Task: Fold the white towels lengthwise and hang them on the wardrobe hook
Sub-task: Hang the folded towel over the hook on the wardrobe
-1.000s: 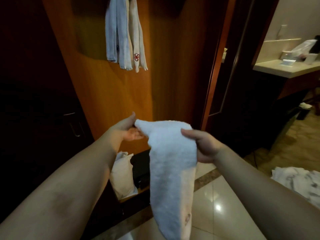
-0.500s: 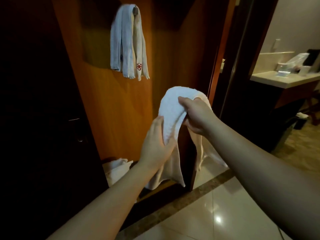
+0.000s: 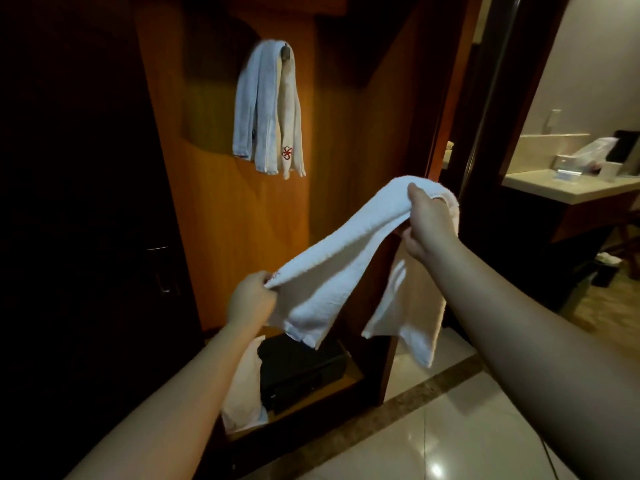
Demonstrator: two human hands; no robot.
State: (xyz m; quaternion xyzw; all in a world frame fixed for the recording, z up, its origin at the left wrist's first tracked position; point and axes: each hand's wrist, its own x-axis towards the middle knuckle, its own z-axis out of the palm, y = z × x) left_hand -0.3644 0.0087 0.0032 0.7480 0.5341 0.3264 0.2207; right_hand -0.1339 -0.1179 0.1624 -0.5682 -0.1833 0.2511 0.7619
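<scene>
From the head camera: half a second ago my left hand [image 3: 250, 299] lay flat against the white towel [image 3: 349, 258] close under my right; now it has slid down and out toward 7 o'clock, and the towel is drawn into a long, narrow band slanting from 7 o'clock up to 1 o'clock. I take that to mean the lengthwise fold is set and the cloth is being smoothed taut, ready for hanging.

My left grip is closed, pinching the band's lower edge between curled fingers. My right hand [image 3: 427, 225] is higher and farther out, its grip clenched round the bunched middle of the towel, from which the other half hangs loose toward the floor [image 3: 450, 427]. Both forearms are stretched forward, the right raised above the left.

The hook [image 3: 286, 50] sits at 11 o'clock on the wardrobe panel [image 3: 221, 220], well apart from my towel, already carrying hung towels [image 3: 268, 109].
</scene>
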